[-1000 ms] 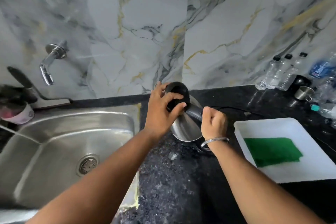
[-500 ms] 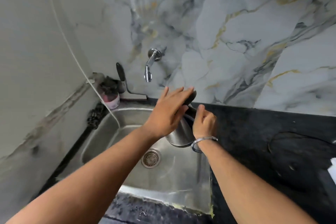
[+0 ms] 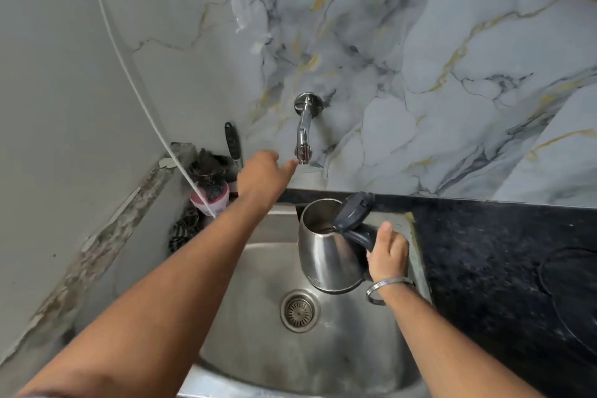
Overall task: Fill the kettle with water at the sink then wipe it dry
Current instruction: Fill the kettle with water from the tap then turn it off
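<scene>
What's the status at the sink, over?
Left hand open, reaching for tap. Right hand holds kettle by handle, lid open, over sink. No water visible. Nothing blocking.

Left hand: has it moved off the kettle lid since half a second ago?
Yes. The left hand has left the kettle and reached up toward the wall tap, fingertips almost at its spout. The lid stands open.

1. Table (image 3: 484, 252): black speckled stone, runs right of the steel sink (image 3: 258, 349), which is set into it.
2. Back-left ledge: pink tub (image 3: 211, 200) holding dark scrubbers, touching the wall.
3. Dark scouring pad (image 3: 182, 233) just below the tub.
</scene>
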`<state>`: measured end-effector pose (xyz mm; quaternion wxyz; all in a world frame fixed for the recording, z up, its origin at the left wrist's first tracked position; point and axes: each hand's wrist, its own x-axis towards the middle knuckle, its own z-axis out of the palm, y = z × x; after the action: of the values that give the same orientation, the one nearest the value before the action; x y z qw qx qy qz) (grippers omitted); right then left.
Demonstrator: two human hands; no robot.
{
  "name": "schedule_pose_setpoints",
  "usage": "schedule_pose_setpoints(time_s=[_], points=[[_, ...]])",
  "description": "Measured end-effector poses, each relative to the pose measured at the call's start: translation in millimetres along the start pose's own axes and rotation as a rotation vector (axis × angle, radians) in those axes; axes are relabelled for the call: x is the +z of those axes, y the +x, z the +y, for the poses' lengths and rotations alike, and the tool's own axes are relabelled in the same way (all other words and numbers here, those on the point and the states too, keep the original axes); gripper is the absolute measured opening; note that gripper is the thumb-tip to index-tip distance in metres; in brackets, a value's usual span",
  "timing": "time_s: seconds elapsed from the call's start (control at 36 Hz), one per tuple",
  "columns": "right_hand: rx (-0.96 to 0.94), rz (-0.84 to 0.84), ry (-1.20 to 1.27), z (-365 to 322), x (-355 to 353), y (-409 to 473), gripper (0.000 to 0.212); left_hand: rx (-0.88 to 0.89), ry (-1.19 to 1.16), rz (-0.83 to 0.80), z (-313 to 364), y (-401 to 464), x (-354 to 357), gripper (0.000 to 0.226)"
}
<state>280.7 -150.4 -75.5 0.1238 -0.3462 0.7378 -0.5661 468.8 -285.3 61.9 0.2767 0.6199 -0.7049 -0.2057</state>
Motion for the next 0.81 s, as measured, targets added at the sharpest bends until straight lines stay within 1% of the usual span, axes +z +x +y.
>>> schedule_pose_setpoints(time_s=[0.06,0.11,0.17,0.22,0.25,0.33,0.44,0.5,0.53,0.58,0.61,0.64,0.69,0.81], points=[[0.020,0.005,-0.011,4,6,7,0.066,-0.033,0.057,0.000,13,18,12,0.057],[0.031,0.002,-0.039,9,13,14,0.066,-0.070,0.104,-0.023,28,34,27,0.054],[0.041,0.004,-0.058,16,21,22,0.073,-0.091,0.135,-0.020,38,43,39,0.052],[0.042,-0.001,-0.077,24,29,29,0.076,-0.088,0.174,0.030,40,48,48,0.051],[0.044,-0.009,-0.081,27,33,31,0.073,-0.091,0.186,0.058,38,50,50,0.048],[0.049,-0.028,-0.071,33,46,39,0.060,-0.104,0.182,0.110,30,55,52,0.037],[0.107,-0.089,-0.014,35,59,45,0.060,-0.091,0.084,0.061,27,60,52,0.040],[0.149,-0.116,0.038,36,64,45,0.058,-0.044,-0.025,-0.030,16,73,51,0.042],[0.195,-0.119,0.074,36,65,45,0.059,-0.005,-0.142,-0.120,5,81,51,0.041],[0.303,-0.154,0.182,38,69,48,0.068,0.070,-0.426,-0.387,-18,97,48,0.038],[0.313,-0.174,0.217,39,70,49,0.079,0.102,-0.519,-0.502,-28,102,47,0.033],[0.296,-0.191,0.217,40,72,51,0.086,0.124,-0.571,-0.580,-35,107,47,0.025],[0.243,-0.210,0.210,41,73,54,0.090,0.160,-0.601,-0.647,-40,116,50,0.018],[0.238,-0.237,0.269,40,78,51,0.090,0.205,-0.618,-0.682,-42,125,54,0.012]])
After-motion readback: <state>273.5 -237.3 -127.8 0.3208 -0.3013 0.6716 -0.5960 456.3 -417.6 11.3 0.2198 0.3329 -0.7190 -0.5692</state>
